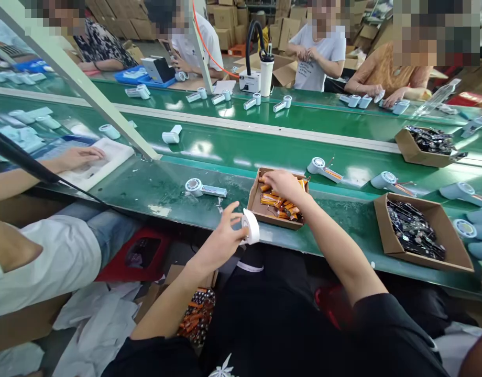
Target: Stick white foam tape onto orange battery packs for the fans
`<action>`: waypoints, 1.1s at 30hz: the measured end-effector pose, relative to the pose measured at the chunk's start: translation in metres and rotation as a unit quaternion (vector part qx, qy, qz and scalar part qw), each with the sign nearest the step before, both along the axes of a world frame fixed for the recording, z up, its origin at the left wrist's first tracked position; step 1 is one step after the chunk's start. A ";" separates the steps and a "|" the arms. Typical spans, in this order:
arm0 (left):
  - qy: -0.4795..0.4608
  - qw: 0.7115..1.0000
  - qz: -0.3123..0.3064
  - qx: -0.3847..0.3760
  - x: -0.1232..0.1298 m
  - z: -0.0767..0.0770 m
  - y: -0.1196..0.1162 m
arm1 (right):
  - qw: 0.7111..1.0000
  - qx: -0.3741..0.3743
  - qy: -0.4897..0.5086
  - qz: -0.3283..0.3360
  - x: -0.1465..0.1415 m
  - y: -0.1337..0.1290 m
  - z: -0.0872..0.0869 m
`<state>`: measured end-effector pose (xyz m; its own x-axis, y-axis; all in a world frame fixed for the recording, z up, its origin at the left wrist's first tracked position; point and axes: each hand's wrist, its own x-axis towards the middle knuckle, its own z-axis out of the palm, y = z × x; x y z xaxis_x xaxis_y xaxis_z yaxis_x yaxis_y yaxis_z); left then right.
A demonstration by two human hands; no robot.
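Note:
My left hand is closed around a white roll that looks like tape, held just off the front edge of the bench. My right hand reaches into a cardboard box of orange-wrapped batteries with wires. Its fingers curl down at the box's left side, and the fingertips are partly hidden, so what they pinch cannot be made out. Left of this box, a light-blue handheld fan lies on the bench with its handle pointing right.
At right stands a cardboard box of dark circuit boards; another such box sits farther back. Several light-blue fans lie along the green belt. A slanted metal post rises at left. A co-worker's hand rests on a white pad.

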<state>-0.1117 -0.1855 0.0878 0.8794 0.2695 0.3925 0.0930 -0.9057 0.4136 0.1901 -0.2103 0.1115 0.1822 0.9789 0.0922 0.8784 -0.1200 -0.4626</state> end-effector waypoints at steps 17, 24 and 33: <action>0.124 0.957 -0.061 0.256 0.017 0.023 -0.024 | 0.970 0.110 0.218 -0.004 -0.068 -0.167 0.002; 0.157 0.938 -0.052 0.304 0.030 0.031 -0.030 | 0.994 0.058 0.092 0.033 -0.080 -0.167 -0.006; 0.153 0.951 -0.012 0.267 0.047 0.044 -0.038 | 0.893 0.163 0.403 -0.117 -0.076 -0.144 -0.022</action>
